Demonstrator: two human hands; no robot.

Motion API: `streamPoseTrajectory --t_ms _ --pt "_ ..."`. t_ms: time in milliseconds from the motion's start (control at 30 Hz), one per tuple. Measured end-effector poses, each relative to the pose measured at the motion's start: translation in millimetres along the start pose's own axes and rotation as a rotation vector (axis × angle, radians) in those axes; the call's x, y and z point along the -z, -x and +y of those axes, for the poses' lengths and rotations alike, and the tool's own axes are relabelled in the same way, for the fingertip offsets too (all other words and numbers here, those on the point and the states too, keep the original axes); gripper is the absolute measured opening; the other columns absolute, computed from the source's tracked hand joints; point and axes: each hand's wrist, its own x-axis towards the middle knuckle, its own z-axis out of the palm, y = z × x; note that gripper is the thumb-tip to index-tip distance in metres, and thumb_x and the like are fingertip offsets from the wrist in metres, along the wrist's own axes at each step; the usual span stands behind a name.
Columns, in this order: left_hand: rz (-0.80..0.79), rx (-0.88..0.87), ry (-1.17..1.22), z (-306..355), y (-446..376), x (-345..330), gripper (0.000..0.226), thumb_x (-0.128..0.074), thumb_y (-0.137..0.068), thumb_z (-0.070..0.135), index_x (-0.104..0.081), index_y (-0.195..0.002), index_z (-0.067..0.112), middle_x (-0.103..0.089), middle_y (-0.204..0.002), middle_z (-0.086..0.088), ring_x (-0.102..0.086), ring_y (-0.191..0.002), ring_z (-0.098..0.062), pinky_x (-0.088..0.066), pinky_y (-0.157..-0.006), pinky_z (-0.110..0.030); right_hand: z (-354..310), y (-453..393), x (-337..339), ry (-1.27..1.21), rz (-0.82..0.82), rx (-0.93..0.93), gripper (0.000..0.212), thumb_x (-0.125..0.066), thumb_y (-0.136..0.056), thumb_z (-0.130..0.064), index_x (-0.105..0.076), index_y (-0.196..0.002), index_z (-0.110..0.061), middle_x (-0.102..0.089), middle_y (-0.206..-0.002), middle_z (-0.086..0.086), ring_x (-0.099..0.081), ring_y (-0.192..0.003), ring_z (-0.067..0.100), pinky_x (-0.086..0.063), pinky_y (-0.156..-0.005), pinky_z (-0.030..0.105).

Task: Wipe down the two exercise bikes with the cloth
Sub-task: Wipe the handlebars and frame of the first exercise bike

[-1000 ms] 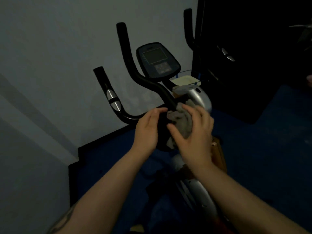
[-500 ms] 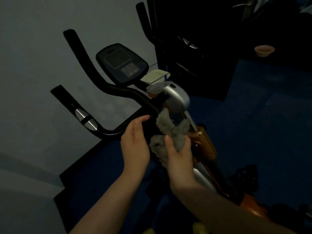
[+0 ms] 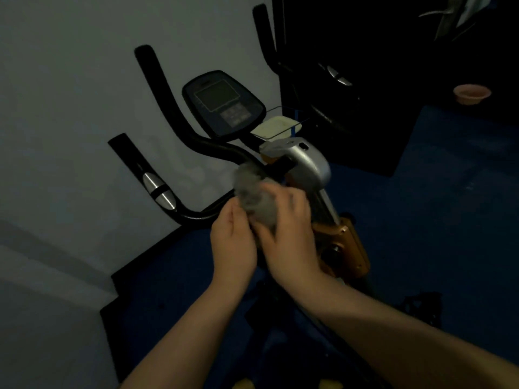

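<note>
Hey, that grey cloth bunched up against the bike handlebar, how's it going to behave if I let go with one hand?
The grey cloth looks soft and floppy: it is crumpled into a wad between the left hand and right hand, so it would probably sag or unfold. It seems light. Against the rounded black handlebar it likely won't stay put unheld.

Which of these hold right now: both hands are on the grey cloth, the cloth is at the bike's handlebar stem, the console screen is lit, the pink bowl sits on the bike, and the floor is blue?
1. Both hands hold the fluffy grey cloth. True: left hand and right hand have their fingers round it.
2. The cloth is at the black curved handlebar near its stem. True.
3. The dark oval console has a lit screen. False: the screen is dark.
4. The pink round bowl sits on the bike. False: it is off to the right, apart.
5. The floor is blue. True.
</note>
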Motion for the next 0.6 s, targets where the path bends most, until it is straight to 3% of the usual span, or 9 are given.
streamPoseTrajectory --t_ms 67,133,200,300,367,433,500,600 --pt "0.005 0.019 0.012 2.2 2.6 -1.2 0.032 -0.035 -0.104 0.021 -0.060 -0.086 0.015 -0.061 -0.080 0.003 -0.055 -0.070 0.000 -0.044 -0.066 -0.015 10.1 -13.4 6.7 0.218 -0.132 0.124 0.042 -0.059 -0.089 -0.033 -0.043 -0.128 -0.031 -0.042 -0.120 -0.002 -0.044 -0.111 0.015 -0.048 -0.086 0.038" --pt "-0.022 -0.045 -0.031 2.5 2.6 0.1 0.026 -0.036 -0.104 0.022 -0.062 -0.097 0.022 -0.064 -0.093 0.010 -0.058 -0.082 0.007 -0.043 -0.073 -0.007 14.2 -39.3 19.9 0.128 -0.199 0.091 0.030 -0.055 -0.091 -0.041 -0.050 -0.116 -0.024 -0.048 -0.113 -0.001 -0.049 -0.104 0.015 -0.048 -0.085 0.039" --pt "-0.037 -0.138 -0.131 3.0 -6.5 8.4 0.022 -0.043 -0.102 0.019 -0.063 -0.111 0.023 -0.065 -0.108 0.010 -0.059 -0.099 0.004 -0.046 -0.083 -0.011 17.7 -67.5 30.6 0.029 -0.169 0.005 0.028 -0.054 -0.094 -0.040 -0.055 -0.113 -0.019 -0.051 -0.115 0.002 -0.051 -0.103 0.014 -0.045 -0.088 0.031" --pt "0.084 -0.307 -0.316 13.4 -42.8 29.6 0.021 -0.050 -0.097 0.013 -0.065 -0.106 0.024 -0.064 -0.108 0.006 -0.059 -0.093 -0.002 -0.044 -0.083 -0.012 13.6 -104.8 43.0 -0.028 -0.049 0.000 0.038 -0.057 -0.095 -0.028 -0.050 -0.131 -0.019 -0.046 -0.127 0.003 -0.049 -0.110 0.011 -0.038 -0.091 0.018" --pt "0.150 -0.310 -0.460 20.7 -74.2 42.5 0.022 -0.050 -0.096 0.012 -0.065 -0.105 0.025 -0.062 -0.108 0.009 -0.056 -0.086 -0.007 -0.043 -0.084 -0.014 6.8 -129.1 39.4 -0.095 -0.083 0.065 0.051 -0.058 -0.094 -0.019 -0.040 -0.142 -0.025 -0.042 -0.131 0.000 -0.044 -0.114 0.007 -0.034 -0.094 0.014" --pt "0.172 -0.263 -0.613 18.9 -100.2 51.5 0.022 -0.050 -0.095 0.013 -0.066 -0.107 0.024 -0.061 -0.111 0.007 -0.057 -0.094 -0.015 -0.044 -0.092 -0.029 3.8 -152.3 18.4 -0.064 -0.216 0.123 0.056 -0.060 -0.093 -0.019 -0.038 -0.144 -0.027 -0.039 -0.137 0.004 -0.044 -0.121 0.013 -0.034 -0.100 0.021" --pt "0.156 -0.250 -0.798 12.8 -113.6 54.8 0.021 -0.052 -0.093 0.015 -0.068 -0.104 0.023 -0.065 -0.110 0.001 -0.060 -0.101 -0.022 -0.040 -0.097 -0.037 6.4 -159.0 -6.6 0.031 -0.452 0.192 0.053 -0.061 -0.093 -0.023 -0.042 -0.142 -0.023 -0.038 -0.143 0.007 -0.043 -0.128 0.021 -0.033 -0.105 0.027" --pt "0.121 -0.300 -1.075 3.5 -109.8 48.4 0.019 -0.052 -0.094 0.023 -0.069 -0.103 0.023 -0.068 -0.103 0.005 -0.062 -0.093 -0.020 -0.023 -0.087 -0.027 25.3 -147.5 -14.6 -0.083 -0.604 0.207 0.049 -0.059 -0.094 -0.014 -0.045 -0.141 -0.024 -0.039 -0.141 0.002 -0.042 -0.126 0.011 -0.032 -0.104 0.014"
